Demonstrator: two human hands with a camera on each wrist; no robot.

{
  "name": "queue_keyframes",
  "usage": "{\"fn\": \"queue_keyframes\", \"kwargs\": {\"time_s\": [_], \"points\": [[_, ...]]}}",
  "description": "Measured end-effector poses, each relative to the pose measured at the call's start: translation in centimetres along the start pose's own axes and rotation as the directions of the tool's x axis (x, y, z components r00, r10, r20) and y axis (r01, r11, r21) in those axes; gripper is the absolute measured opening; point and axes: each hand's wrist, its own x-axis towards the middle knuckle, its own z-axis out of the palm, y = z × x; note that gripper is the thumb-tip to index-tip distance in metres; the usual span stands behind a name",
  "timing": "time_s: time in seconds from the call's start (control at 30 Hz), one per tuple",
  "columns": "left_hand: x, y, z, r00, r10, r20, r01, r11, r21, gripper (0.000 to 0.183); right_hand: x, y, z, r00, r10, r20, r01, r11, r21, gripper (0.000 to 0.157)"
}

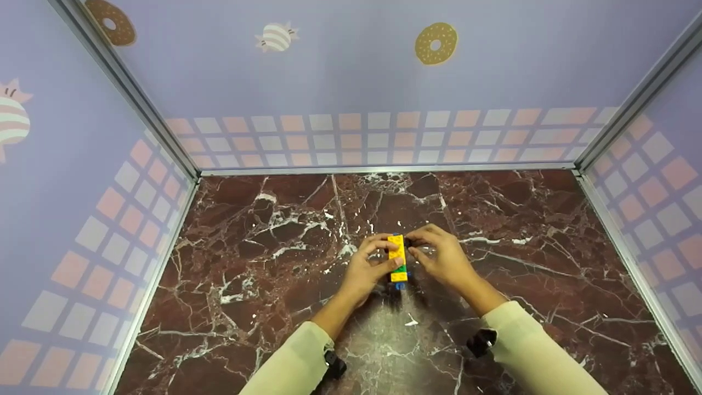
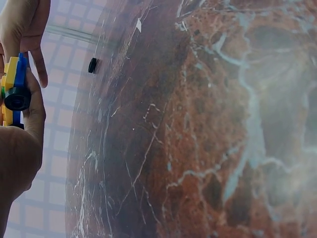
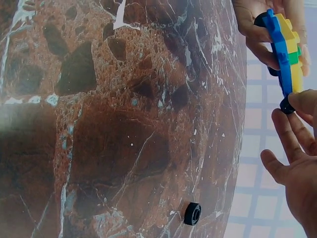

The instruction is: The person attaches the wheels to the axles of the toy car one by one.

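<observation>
My left hand (image 1: 366, 270) grips a small toy brick car (image 1: 398, 253), its fingers and thumb on either side. The car has yellow bricks, a green one between them and a blue base (image 3: 280, 54). One black wheel (image 2: 18, 98) shows on its side in the left wrist view. At the car's right side my right hand (image 1: 441, 257) pinches another black wheel (image 3: 287, 105) between thumb and fingertips, against the blue base. Whether this wheel is fixed on its axle is hidden by the fingers.
A loose black wheel (image 3: 193, 213) lies on the dark red marbled tabletop (image 1: 263, 307), also visible in the left wrist view. Lilac panels (image 1: 351, 71) with metal edging close off the back and both sides. A white scrap or mark (image 1: 411, 320) shows nearer me.
</observation>
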Motion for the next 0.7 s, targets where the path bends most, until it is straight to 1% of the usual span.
{"fn": "queue_keyframes", "kwargs": {"time_s": [0.23,0.5,0.7], "points": [[-0.14,-0.10,-0.05,1.000,-0.002,-0.007,0.002,1.000,-0.016,0.030,-0.05,-0.25,0.20,0.999,-0.041,0.010,0.041,0.997,-0.061,0.027],[-0.23,-0.16,0.06,1.000,-0.004,-0.021,0.003,1.000,-0.028,0.031,-0.10,-0.37,0.27,0.998,-0.062,0.010,0.062,0.994,-0.086,0.027],[-0.24,-0.20,0.12,1.000,-0.003,-0.023,0.003,1.000,-0.030,0.032,-0.09,-0.36,0.24,0.997,-0.074,-0.003,0.073,0.994,-0.078,0.027]]}}
